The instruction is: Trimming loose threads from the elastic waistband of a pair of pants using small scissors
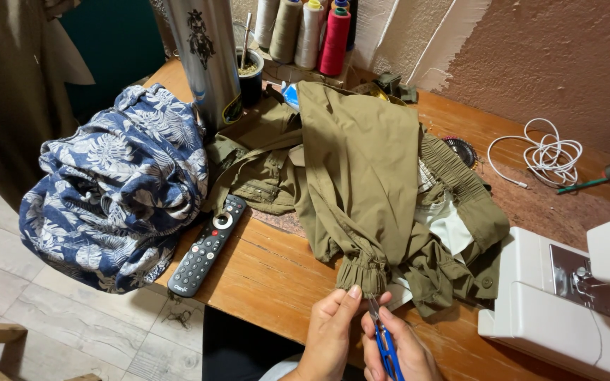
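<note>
Left hand [330, 330] is pinching the gathered cuff [363, 271] of the olive trousers [361, 169] btwn thumb and fingers, grip closed on the fabric at the near table edge. Right hand [400, 349] is clenching around blue-handled snips [384, 339], w/ the metal tip pointing up and touching the cuff's lower edge, just beside the left thumb. Trousers are lying spread across the middle of the wooden table [277, 275], leg running toward the person, elastic waistband off to the right side.

Left of trousers: black remote [207, 245] is lying flat, angled, just beside a bundled blue floral cloth [118, 187] that is hanging over the table's left edge. Behind them a tall metal flask [205, 56] is standing upright, w/ a small dark cup [250, 70] next to it. Thread cones [305, 32], beige, white, pink, are standing at the back by the wall. White cable [545, 155] is lying coiled at right rear. White sewing machine [566, 303] is sitting at the right, touching the trousers' bunched part.
</note>
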